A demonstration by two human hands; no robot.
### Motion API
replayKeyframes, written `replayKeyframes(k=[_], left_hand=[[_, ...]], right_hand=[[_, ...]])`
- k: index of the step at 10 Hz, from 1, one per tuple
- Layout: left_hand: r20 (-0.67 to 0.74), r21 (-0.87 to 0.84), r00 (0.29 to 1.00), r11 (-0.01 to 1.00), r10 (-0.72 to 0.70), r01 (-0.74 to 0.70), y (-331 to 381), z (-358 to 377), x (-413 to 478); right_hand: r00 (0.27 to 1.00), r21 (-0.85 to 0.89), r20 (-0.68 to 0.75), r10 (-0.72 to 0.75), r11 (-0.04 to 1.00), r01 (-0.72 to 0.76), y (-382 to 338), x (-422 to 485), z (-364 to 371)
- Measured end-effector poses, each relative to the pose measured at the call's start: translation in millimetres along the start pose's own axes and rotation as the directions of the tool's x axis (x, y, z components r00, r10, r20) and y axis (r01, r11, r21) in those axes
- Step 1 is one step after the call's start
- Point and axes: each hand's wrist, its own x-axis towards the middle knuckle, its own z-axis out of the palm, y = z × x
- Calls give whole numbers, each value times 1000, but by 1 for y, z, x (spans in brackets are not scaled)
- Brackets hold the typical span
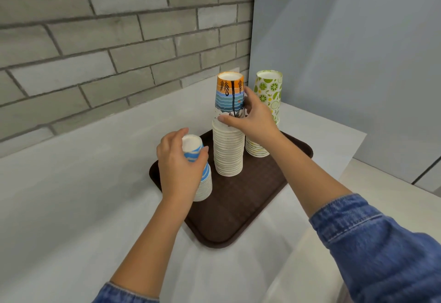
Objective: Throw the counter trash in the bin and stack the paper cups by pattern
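Both arms reach forward over a white counter (71, 207), each bare from the rolled denim sleeve to the wrist. The left hand (177, 169) is curled around the top of the blue stack (201, 178), a short pile of upside-down paper cups with a blue wave pattern. Its thumb lies on the near right side of the top cup, its fingers wrap round the far left side, and the palm covers most of the pile's left flank. The white base of the top cup shows just above the knuckles.

The right hand (250, 121) is stretched further ahead and a little higher. It grips the palm-tree cup (229, 97), an upside-down cup with an orange band, blue stripes and a black palm. The thumb presses across the cup's lower front edge, and the fingers go round the back on the right side. This cup sits on top of the tall stack (228, 152), a column of white rims that stands directly below the right hand and just to the right of the left hand.

Behind the right hand and partly hidden by its wrist stands the lime stack (268, 102), cups printed with green citrus slices. All three piles rest on a brown tray (238, 209) that lies beneath and between the two forearms. A grey brick wall (107, 40) rises beyond the hands
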Motion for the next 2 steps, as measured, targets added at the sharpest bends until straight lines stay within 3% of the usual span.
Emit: replayKeyframes(k=[1,2], left_hand=[[-22,8,999,999,47,-46,5,-8,-6],[-65,6,996,998,67,-67,11,-15,-13]], right_hand=[[998,13,-42,50,999,-50,-6,-16,-8],[990,40,-143,15,999,-9,-10,-39,-20]])
